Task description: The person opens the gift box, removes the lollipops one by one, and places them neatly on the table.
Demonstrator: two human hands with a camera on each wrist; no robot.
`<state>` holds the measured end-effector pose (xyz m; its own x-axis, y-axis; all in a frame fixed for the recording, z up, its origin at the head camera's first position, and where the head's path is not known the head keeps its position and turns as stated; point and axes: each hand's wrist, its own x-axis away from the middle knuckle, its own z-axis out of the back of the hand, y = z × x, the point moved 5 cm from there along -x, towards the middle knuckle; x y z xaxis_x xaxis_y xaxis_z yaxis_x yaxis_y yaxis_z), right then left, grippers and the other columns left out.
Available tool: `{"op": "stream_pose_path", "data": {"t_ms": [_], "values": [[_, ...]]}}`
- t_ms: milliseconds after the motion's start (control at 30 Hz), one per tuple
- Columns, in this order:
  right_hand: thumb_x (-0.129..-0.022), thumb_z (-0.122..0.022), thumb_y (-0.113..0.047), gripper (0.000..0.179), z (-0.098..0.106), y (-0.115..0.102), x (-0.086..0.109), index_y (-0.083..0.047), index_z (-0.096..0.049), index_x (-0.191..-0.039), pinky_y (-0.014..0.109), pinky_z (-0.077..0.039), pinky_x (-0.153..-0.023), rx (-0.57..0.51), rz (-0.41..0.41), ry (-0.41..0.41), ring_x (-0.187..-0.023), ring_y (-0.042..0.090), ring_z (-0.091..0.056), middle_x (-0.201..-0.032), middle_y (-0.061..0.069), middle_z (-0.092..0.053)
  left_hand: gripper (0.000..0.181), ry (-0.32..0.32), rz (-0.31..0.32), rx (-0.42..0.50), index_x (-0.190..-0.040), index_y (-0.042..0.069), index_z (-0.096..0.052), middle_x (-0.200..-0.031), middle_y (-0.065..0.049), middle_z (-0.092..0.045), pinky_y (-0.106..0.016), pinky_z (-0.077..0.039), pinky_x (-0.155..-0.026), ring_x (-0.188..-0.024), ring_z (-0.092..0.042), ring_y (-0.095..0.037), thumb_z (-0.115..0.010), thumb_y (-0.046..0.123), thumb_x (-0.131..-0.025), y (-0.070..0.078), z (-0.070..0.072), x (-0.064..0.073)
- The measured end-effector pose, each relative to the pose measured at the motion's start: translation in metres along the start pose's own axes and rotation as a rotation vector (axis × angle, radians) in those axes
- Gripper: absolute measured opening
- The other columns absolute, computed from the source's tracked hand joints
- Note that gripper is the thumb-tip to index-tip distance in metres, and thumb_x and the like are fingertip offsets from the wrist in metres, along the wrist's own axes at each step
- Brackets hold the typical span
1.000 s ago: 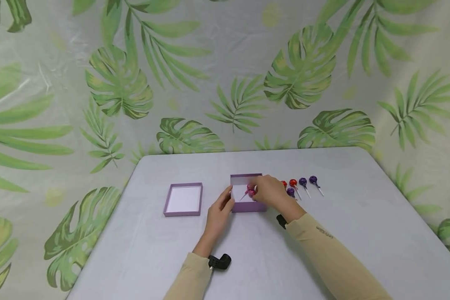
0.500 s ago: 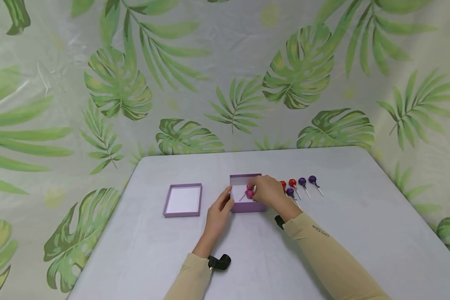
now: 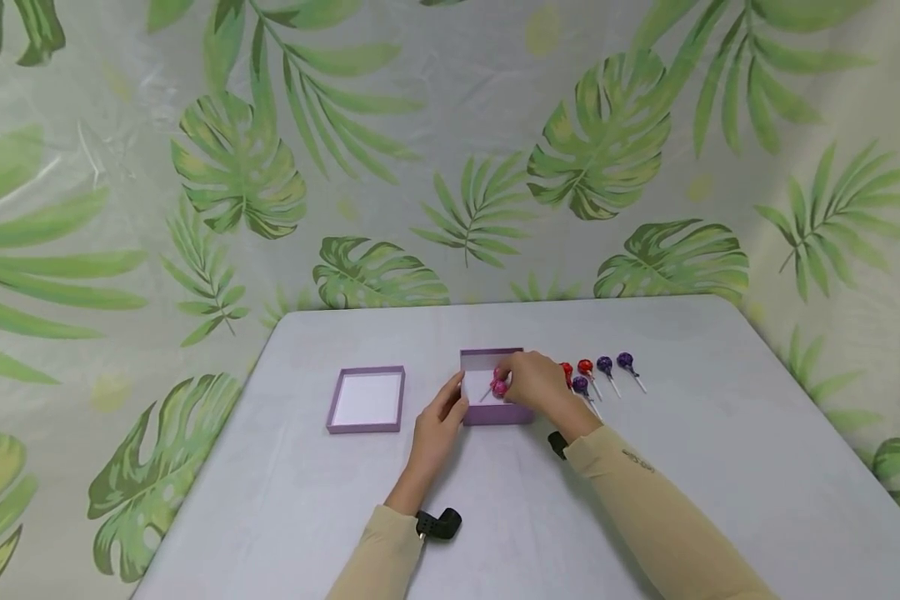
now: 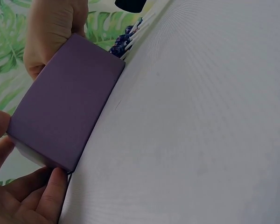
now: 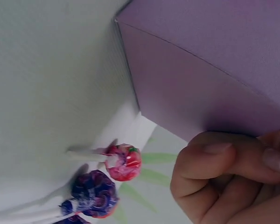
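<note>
A purple open box (image 3: 498,414) with a white inside stands mid-table. My left hand (image 3: 437,425) touches its left wall; the left wrist view has the fingertips (image 4: 56,186) against that wall near the table. My right hand (image 3: 538,383) reaches over the right wall into the box, fingers curled, and pinches a pink lollipop (image 3: 499,389). Another pink lollipop lies right behind it, partly covered by the fingers. In the right wrist view the curled fingers (image 5: 203,161) are at the box's rim, and what they hold is hidden there.
A shallow purple lid (image 3: 366,400), white inside, lies to the left. Right of the box lie red lollipops (image 3: 586,366) and purple lollipops (image 3: 626,360), partly behind my right hand. A leaf-patterned sheet (image 3: 465,208) hangs behind the white table (image 3: 270,500).
The pink lollipop at my right fingers has shifted slightly to the left inside the box. My right forearm has edged a little left; my left hand has stayed at the box.
</note>
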<state>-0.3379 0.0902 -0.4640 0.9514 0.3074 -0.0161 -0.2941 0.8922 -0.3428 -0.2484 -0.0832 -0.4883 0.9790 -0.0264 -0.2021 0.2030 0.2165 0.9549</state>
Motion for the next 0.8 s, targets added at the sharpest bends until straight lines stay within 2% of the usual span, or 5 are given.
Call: {"op": "stream_pose_path", "data": {"t_ms": [367, 533, 633, 800], "values": [[-0.075, -0.086, -0.013, 0.031, 0.000, 0.004, 0.003, -0.021, -0.080, -0.105, 0.030, -0.045, -0.054, -0.200, 0.033, 0.034, -0.064, 0.014, -0.057, -0.071, -0.008, -0.063, 0.045, 0.018, -0.003, -0.008, -0.149, 0.012, -0.050, -0.144, -0.020, -0.054, -0.042, -0.049, -0.103, -0.132, -0.053, -0.030, -0.055, 0.013, -0.105, 0.000, 0.000, -0.001], [-0.078, -0.084, -0.012, 0.034, -0.003, 0.008, 0.004, -0.021, -0.079, -0.110, 0.030, -0.047, -0.054, -0.288, 0.031, 0.032, -0.062, 0.013, -0.060, -0.070, -0.010, -0.066, 0.045, 0.035, 0.021, -0.026, -0.150, 0.018, -0.050, -0.146, -0.017, -0.053, -0.046, -0.046, -0.106, -0.134, -0.050, -0.030, -0.054, 0.016, -0.105, -0.021, -0.004, -0.007], [-0.079, -0.083, -0.011, 0.035, -0.004, 0.010, 0.005, -0.022, -0.079, -0.113, 0.030, -0.047, -0.054, -0.319, 0.024, 0.032, -0.062, 0.013, -0.061, -0.070, -0.010, -0.067, 0.044, 0.042, 0.011, -0.035, -0.150, 0.024, -0.051, -0.146, -0.013, -0.054, -0.045, -0.046, -0.107, -0.134, -0.051, -0.028, -0.055, 0.022, -0.105, -0.034, -0.005, -0.010], [-0.080, -0.085, -0.014, 0.037, 0.003, 0.011, 0.008, -0.024, -0.078, -0.115, 0.031, -0.045, -0.055, -0.336, 0.016, 0.057, -0.066, 0.013, -0.061, -0.073, -0.010, -0.068, 0.044, 0.040, 0.005, -0.037, -0.148, 0.031, -0.053, -0.143, -0.010, -0.057, -0.041, -0.046, -0.107, -0.132, -0.053, -0.023, -0.057, 0.030, -0.104, -0.038, -0.004, -0.012]]}}
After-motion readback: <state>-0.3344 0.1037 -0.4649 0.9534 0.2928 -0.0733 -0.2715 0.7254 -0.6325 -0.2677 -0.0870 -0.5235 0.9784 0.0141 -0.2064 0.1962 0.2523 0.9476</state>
